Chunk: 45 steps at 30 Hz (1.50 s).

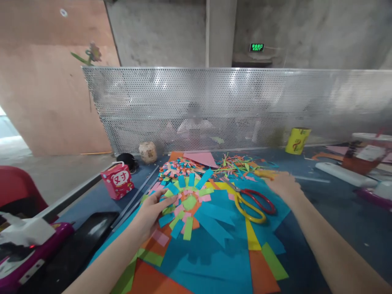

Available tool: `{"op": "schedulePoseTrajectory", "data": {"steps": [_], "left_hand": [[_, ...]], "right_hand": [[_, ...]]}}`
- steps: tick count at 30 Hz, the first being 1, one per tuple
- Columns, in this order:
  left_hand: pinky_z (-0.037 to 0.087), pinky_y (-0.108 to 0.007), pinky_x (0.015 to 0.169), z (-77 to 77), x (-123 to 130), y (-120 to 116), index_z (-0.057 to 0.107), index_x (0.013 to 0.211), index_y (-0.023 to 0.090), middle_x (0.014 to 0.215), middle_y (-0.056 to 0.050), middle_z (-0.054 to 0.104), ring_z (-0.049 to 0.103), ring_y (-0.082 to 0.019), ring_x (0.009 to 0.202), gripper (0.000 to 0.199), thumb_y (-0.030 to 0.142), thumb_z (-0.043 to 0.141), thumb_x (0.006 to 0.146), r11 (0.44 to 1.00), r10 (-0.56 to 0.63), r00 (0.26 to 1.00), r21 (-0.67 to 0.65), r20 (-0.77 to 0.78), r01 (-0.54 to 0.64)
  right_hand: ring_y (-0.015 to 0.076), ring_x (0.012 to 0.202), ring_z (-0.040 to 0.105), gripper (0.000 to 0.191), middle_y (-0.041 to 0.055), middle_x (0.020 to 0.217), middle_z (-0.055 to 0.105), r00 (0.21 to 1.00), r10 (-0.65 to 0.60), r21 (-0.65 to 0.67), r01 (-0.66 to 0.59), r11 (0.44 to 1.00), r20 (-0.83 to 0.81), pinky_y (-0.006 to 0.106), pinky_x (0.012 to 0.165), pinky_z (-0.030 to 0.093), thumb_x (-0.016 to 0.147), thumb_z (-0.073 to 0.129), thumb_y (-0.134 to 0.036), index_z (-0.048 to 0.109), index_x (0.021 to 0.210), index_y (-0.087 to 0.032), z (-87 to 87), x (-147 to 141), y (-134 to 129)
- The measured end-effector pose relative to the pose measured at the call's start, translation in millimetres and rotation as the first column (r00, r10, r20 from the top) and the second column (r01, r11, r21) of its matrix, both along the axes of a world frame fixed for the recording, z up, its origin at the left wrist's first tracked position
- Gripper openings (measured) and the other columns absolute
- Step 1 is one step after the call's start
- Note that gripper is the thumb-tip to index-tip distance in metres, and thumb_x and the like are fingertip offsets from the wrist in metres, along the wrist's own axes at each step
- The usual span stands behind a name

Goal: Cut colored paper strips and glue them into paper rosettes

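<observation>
My left hand [153, 210] pinches the left edge of a layered paper flower [189, 203], with short blue, green, pink and orange strips around a green centre. Blue paper strips [214, 220] lie at its right side. Farther right, my right hand [284, 187] is closed on a yellow object [265, 174], blurred, whose kind I cannot make out. Scissors [249, 202] with one red and one yellow handle lie open between the two hands. Beneath the flower are sheets of blue paper [211, 265] and orange paper [153, 279].
Finished paper flowers [180, 167] and a heap of paper shreds [237, 165] lie behind. A pink carton [118, 181] and a black phone [79, 237] are left, a yellow can [298, 141] and a drink cup [364, 153] right. A perforated metal screen [229, 106] borders the table.
</observation>
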<state>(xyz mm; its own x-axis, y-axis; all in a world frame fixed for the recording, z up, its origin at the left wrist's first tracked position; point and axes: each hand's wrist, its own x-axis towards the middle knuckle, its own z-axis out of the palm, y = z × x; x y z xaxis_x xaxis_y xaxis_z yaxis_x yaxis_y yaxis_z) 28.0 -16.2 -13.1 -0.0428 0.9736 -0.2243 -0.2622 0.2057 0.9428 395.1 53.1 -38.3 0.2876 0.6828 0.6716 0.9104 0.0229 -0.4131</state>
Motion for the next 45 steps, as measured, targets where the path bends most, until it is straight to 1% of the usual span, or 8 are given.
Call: {"op": "schedulePoseTrajectory", "data": {"steps": [3,5,9,16,19,28,37,45], "left_hand": [[0.052,-0.022,0.045,-1.3,2,-1,0.051,0.090,0.018,0.063,0.003,0.061,0.062,-0.013,0.052,0.048,0.017,0.079,0.052,0.999,0.000,1.000,0.040,0.008,0.000],[0.050,-0.020,0.043,-3.1,3,-1,0.049,0.094,0.019,0.063,0.004,0.059,0.061,-0.012,0.050,0.052,0.018,0.080,0.051,0.998,0.014,1.000,0.060,-0.001,-0.014],[0.048,-0.018,0.040,-6.0,5,-2,0.048,0.095,0.019,0.062,0.006,0.057,0.059,-0.009,0.047,0.054,0.022,0.080,0.052,0.997,-0.007,0.999,0.082,-0.045,0.011],[0.047,-0.017,0.038,-10.4,7,-4,0.050,0.093,0.021,0.067,0.006,0.055,0.059,-0.008,0.050,0.050,0.031,0.079,0.053,0.993,-0.069,0.989,0.089,-0.130,0.081],[0.048,-0.017,0.039,-9.6,9,-5,0.051,0.092,0.021,0.070,0.007,0.053,0.058,-0.008,0.051,0.049,0.033,0.079,0.053,0.988,-0.110,0.981,0.092,-0.161,0.126],[0.050,-0.019,0.045,-3.8,13,-10,0.049,0.100,0.019,0.068,0.005,0.052,0.057,-0.008,0.055,0.053,0.031,0.077,0.056,0.997,-0.073,0.969,0.016,-0.235,0.079],[0.048,-0.017,0.043,-7.2,14,-8,0.050,0.099,0.021,0.064,0.006,0.050,0.057,-0.008,0.054,0.051,0.032,0.077,0.057,0.996,-0.077,0.966,0.016,-0.247,0.084],[0.049,-0.018,0.042,-6.2,14,-8,0.051,0.097,0.020,0.073,0.003,0.056,0.058,-0.009,0.056,0.052,0.034,0.077,0.054,0.991,-0.120,0.970,0.033,-0.213,0.130]], "right_hand": [[0.0350,0.081,0.051,0.019,0.0200,0.078,0.054,0.988,-0.123,-0.013,0.122,0.992,-0.093,0.048,0.061,0.038,0.066,0.054,-0.034,0.053,0.071,-0.015,11.1,-19,-9],[0.0305,0.084,0.050,0.020,0.0175,0.083,0.055,0.977,0.128,0.013,-0.128,0.992,-0.168,0.045,0.068,0.038,0.072,0.049,-0.035,0.054,0.072,-0.016,20.2,-44,-16],[0.0157,0.057,0.047,0.032,0.0026,0.059,0.050,0.712,0.622,-0.054,-0.671,0.740,-0.327,0.030,0.058,0.040,0.082,0.037,-0.042,0.047,0.060,-0.020,25.1,-102,-29],[0.0065,0.040,0.031,0.032,-0.0074,0.050,0.034,0.206,0.674,0.134,-0.900,0.416,-0.710,0.021,0.040,0.026,0.081,0.044,-0.049,0.040,0.066,-0.021,15.0,-129,-49],[0.0059,0.041,0.031,0.026,-0.0077,0.053,0.034,0.223,0.675,0.159,-0.877,0.454,-0.703,0.019,0.039,0.024,0.080,0.047,-0.047,0.043,0.074,-0.021,15.0,-123,-50],[0.0098,0.052,0.048,0.007,-0.0020,0.062,0.049,0.760,0.638,0.045,-0.638,0.769,-0.125,0.020,0.048,0.039,0.079,0.052,-0.027,0.049,0.078,-0.020,9.0,-120,-55],[0.0110,0.056,0.047,0.020,-0.0008,0.062,0.045,0.664,0.725,-0.002,-0.737,0.676,0.183,0.022,0.053,0.038,0.089,0.032,-0.019,0.038,0.070,-0.021,18.0,-123,-67],[0.0146,0.069,0.062,0.026,0.0081,0.086,0.066,0.661,0.552,0.020,-0.650,0.759,0.508,0.023,0.054,0.046,0.088,0.036,-0.017,0.052,0.107,-0.014,16.6,-119,-65]]}}
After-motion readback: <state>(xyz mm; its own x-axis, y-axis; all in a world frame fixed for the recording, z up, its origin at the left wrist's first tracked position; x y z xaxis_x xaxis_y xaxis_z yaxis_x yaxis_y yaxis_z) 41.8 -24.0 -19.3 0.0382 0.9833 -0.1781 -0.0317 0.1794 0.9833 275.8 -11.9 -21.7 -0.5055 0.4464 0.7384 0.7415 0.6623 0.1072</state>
